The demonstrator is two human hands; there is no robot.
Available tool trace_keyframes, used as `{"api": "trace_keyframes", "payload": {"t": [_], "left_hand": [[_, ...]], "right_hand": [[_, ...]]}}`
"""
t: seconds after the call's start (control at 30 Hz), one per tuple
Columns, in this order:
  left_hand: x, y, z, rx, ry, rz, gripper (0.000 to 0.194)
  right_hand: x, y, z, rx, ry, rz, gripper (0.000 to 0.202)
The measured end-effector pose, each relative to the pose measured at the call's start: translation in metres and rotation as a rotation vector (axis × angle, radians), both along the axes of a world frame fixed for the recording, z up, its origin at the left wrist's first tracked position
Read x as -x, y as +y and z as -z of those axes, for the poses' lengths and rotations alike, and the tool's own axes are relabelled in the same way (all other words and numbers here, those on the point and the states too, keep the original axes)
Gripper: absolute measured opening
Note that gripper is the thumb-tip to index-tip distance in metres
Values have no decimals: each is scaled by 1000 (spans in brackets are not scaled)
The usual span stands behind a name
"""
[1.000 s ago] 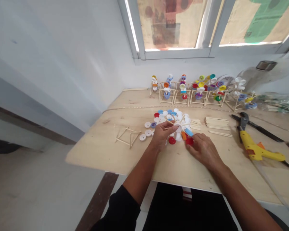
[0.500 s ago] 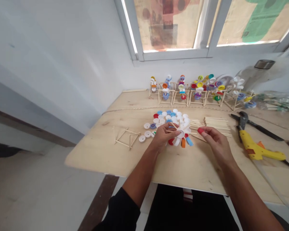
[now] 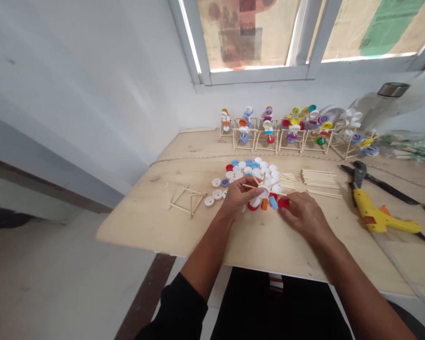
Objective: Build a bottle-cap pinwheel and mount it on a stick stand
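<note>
My left hand [image 3: 239, 196] is closed on a wheel made of a white bottle cap [image 3: 264, 191] with thin wooden sticks sticking out around it. Orange and blue caps [image 3: 273, 203] show at the wheel's lower side; whether they are all fixed to its sticks is hard to tell. Between the fingers of my right hand [image 3: 306, 215] is a red bottle cap [image 3: 283, 203], close to the wheel's right side. I cannot tell whether it touches a stick. Behind my left hand lies a pile of loose caps [image 3: 248, 170], mostly white, with some blue and red.
Left of the caps is a small stick frame [image 3: 187, 200]. Stick bundles [image 3: 318, 178] lie to the right. A yellow glue gun [image 3: 384, 217] and black-handled pliers [image 3: 389, 189] lie farther right. Finished cap wheels on stick frames [image 3: 267, 134] line the wall, behind a string [image 3: 198, 157].
My right hand has moved left and slightly down with the red cap, from a gap away to right beside the wheel. My left hand still holds the wheel, nearly in place.
</note>
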State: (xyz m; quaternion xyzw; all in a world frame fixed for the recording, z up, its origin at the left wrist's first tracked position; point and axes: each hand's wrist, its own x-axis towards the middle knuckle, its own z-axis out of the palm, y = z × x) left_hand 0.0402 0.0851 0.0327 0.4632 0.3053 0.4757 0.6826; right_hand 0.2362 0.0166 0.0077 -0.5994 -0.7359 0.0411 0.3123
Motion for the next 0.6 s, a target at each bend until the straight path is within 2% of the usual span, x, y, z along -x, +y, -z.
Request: {"api": "trace_keyframes", "payload": {"t": [0.07, 0.13, 0.23, 0.33, 0.47, 0.6], "left_hand": [[0, 0, 1, -9, 14, 14, 33], [0, 0, 2, -16, 29, 27, 32], [1, 0, 3, -30, 54, 50, 32], [1, 0, 4, -50, 76, 95, 37], [0, -3, 3, -66, 72, 209, 49], [-2, -5, 3, -86, 96, 263, 53]], "right_hand": [[1, 0, 2, 20, -110, -27, 15], [0, 0, 2, 20, -85, -35, 17], [-2, -1, -3, 10, 179, 33, 21], [-2, -4, -13, 70, 496, 103, 24], [3, -8, -24, 250, 760, -16, 31], [8, -9, -27, 372, 798, -147, 35]]}}
